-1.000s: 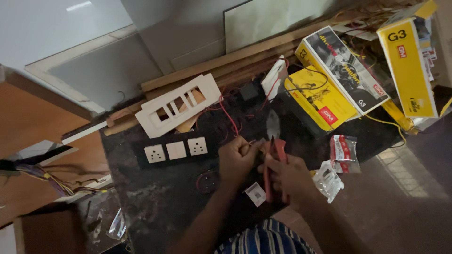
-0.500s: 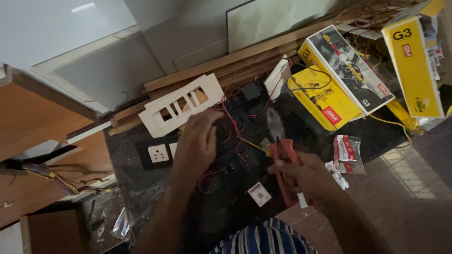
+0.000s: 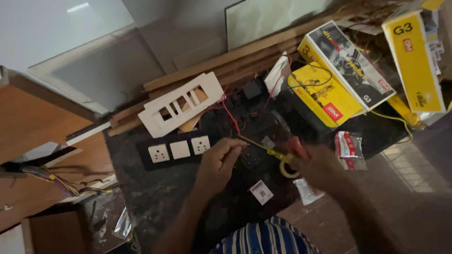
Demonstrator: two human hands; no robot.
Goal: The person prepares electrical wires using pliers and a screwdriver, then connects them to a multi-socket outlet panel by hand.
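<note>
Now that your left hand (image 3: 217,162) is back mid-frame pinching the yellow wire (image 3: 256,145), your right hand (image 3: 316,165) grips the cutters (image 3: 288,157), blurred.

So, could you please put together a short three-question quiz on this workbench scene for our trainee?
1. True or false: the left hand pinches a thin yellow wire over the dark stone slab.
2. Which lies nearest to the left of that hand? A) the row of three white switch and socket modules B) the yellow cardboard boxes C) the small red-and-white packet
3. Fill in: the right hand grips a tool with ___ handles.

Key: 1 true; 2 A; 3 red. The tool's kind is too blurred to tell, and the white plastic frame plate leans on the wooden battens behind.
</note>
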